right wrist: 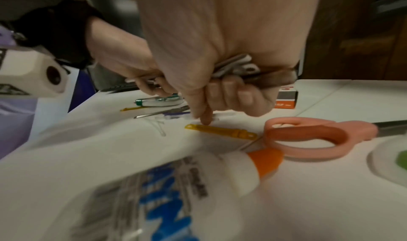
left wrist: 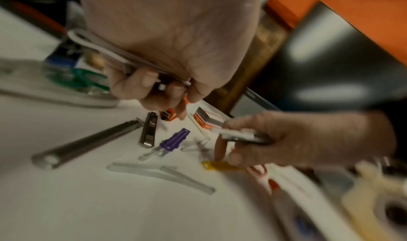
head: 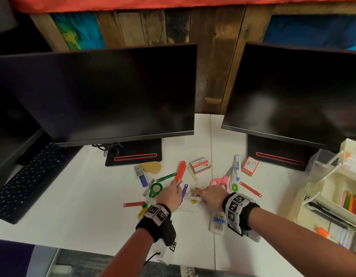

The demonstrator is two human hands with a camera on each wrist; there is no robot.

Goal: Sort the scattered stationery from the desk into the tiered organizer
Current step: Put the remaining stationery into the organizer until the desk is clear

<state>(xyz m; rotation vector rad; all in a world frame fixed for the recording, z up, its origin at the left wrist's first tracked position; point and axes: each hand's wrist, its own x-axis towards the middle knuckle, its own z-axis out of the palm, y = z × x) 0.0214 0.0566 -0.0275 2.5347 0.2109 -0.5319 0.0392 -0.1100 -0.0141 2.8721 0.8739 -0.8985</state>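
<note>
Coloured and clear plastic file clips lie scattered on the white desk (head: 73, 196). My left hand (head: 175, 189) grips a few grey and clear clips (left wrist: 103, 49) in its curled fingers, beside a purple clip (left wrist: 174, 140). My right hand (head: 199, 193) holds a bundle of white clips (right wrist: 235, 65) in its palm. Its index finger (right wrist: 206, 117) points down and touches the desk at a yellow clip (right wrist: 220, 131). The cream tiered organizer (head: 331, 176) stands at the far right and holds crayons.
Pink scissors (head: 219, 181), a correction tape (head: 234, 185), a staples box (head: 200, 166), a red clip (head: 180, 170) and a green clip (head: 166, 177) lie beyond my hands. A glue bottle (head: 217, 222) lies under my right wrist. Two monitors (head: 105, 92) stand behind, a keyboard (head: 27, 176) at the left.
</note>
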